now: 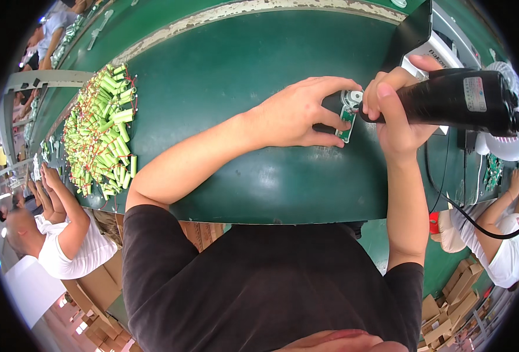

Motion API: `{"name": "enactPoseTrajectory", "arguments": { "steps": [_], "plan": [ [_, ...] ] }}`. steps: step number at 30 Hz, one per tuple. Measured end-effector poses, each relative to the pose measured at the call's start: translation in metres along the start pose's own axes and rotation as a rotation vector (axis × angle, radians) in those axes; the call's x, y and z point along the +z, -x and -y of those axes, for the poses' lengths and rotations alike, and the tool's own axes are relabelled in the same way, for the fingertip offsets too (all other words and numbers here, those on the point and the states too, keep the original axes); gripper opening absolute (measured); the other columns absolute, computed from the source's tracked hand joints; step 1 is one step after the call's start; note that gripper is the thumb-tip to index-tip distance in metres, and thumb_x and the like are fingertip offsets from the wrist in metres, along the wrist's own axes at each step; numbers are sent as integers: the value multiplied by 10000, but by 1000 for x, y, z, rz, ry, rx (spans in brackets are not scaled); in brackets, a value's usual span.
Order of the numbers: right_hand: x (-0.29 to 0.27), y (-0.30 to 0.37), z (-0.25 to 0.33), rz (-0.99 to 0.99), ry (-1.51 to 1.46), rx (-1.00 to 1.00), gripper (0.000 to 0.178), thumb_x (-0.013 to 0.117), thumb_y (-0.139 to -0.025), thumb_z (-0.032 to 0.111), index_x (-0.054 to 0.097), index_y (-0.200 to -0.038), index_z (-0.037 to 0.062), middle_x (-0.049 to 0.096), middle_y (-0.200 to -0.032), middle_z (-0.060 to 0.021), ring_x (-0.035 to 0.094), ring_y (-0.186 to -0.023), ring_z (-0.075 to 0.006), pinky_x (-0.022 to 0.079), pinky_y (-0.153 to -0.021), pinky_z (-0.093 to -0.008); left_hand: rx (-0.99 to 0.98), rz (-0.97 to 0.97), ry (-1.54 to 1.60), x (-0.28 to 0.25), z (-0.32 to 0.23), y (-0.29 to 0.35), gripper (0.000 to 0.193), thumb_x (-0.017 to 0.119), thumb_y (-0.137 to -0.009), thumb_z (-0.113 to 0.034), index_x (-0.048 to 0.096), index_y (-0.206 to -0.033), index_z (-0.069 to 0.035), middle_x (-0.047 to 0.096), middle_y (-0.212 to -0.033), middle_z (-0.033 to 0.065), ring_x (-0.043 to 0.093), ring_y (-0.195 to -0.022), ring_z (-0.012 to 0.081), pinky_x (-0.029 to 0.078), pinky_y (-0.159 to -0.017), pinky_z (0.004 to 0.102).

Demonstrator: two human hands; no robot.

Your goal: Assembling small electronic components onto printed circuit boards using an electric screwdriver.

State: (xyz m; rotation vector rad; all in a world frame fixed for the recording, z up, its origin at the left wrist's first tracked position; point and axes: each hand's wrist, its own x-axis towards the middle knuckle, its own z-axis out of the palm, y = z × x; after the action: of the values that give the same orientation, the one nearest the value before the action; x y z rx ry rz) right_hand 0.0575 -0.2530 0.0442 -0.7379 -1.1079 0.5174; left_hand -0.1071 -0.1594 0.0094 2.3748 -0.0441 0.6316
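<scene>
My left hand (297, 114) is on the bench with its fingers around a small green circuit board (346, 134), steadying it. At the board's far end sits a round silvery part (353, 98), close to my left index finger. In my right hand (400, 117) is a thick black corded tool that looks like an electric screwdriver (447, 100), held nearly level. Its narrow black end points left, beside the round part. Whether the tip touches the board is hidden behind my right fingers.
A heap of light-green cylindrical batteries (104, 129) with red wires lies at the left. A black and white box (429, 44) stands far right, near a white fan (508, 88). A black cable (476, 226) loops off the right edge. Other people sit at both sides.
</scene>
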Motion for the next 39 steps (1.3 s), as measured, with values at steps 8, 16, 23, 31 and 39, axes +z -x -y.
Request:
{"name": "enactPoseTrajectory", "arguments": {
  "steps": [8, 16, 23, 31, 39],
  "plan": [
    [-3, 4, -7, 37, 109, 13, 460, 693, -805, -111, 507, -1224, -74, 595, -712, -19, 500, -596, -73, 401, -599, -218, -3, -16, -5, 2, -1, -1, 256, 873, -693, -232, 780, -903, -120, 546, -1368, 144, 569, -1215, 334, 479, -1022, 451],
    [2, 6, -4, 31, 141, -7, 408, 710, -786, -121, 550, -1156, -56, 608, -759, -21, 565, -691, -83, 476, -687, -267, -9, -22, -66, 4, -7, -10, 259, 862, -708, -239, 720, -872, -98, 512, -1292, 122, 563, -1133, 333, 486, -970, 448],
    [0, -1, 9, -75, -185, -5, 459, 581, -861, -158, 414, -1270, -32, 587, -684, -56, 514, -498, -106, 433, -487, -244, -28, 45, -133, -27, 9, -26, 302, 872, -691, -222, 702, -888, -69, 556, -1295, 162, 556, -1210, 358, 503, -990, 435],
    [6, 9, -4, -7, 119, 190, 407, 585, -845, -148, 449, -1204, -12, 562, -706, -60, 530, -518, -126, 437, -475, -271, -317, -516, -651, -82, 156, -76, 246, 724, -835, -248, 729, -1038, -109, 547, -1381, 215, 543, -1261, 400, 469, -1046, 475],
    [12, 9, 3, -74, 48, 258, 325, 655, -836, -105, 559, -1135, -22, 574, -686, 27, 528, -586, -52, 458, -628, -238, -613, -489, -720, -133, 196, -32, 216, 743, -827, -245, 761, -959, -74, 711, -938, 143, 687, -898, 321, 563, -849, 426]
  ]
}}
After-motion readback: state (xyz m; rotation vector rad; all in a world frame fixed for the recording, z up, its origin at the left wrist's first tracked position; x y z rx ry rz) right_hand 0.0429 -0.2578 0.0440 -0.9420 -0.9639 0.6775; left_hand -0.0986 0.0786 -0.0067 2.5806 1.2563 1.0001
